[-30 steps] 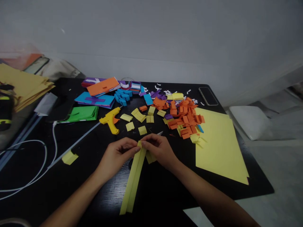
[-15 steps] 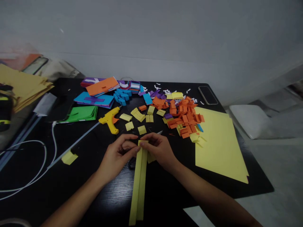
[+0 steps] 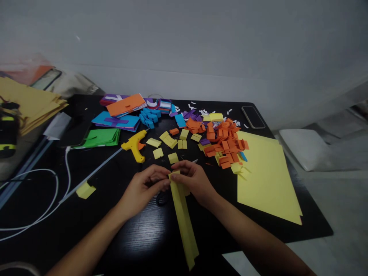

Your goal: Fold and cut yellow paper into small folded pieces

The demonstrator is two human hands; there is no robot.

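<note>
A long folded yellow paper strip [image 3: 184,222] hangs from my fingers toward the table's front edge. My right hand [image 3: 197,182] pinches its upper end, thumb on top. At the left corner of that same end, the closed fingertips of my left hand [image 3: 146,188] meet the paper. Beneath my hands lie scissors, mostly covered; a dark handle loop [image 3: 162,198] and a pointed blade tip [image 3: 195,161] stick out. Just beyond my fingers are several small folded yellow paper pieces [image 3: 168,139]. Part of another yellow piece shows under my right hand.
A yellow glue gun [image 3: 135,145] lies left of centre. Folded orange pieces [image 3: 225,142] are heaped at right, beside large yellow sheets [image 3: 264,176]. Coloured paper packets [image 3: 115,120] sit at the back left. A phone [image 3: 253,117] rests back right; a white cable [image 3: 54,191] loops at left.
The strip's lower end has swung to the right, and its two long layers now look like one narrower band. Both hands stay at its upper end.
</note>
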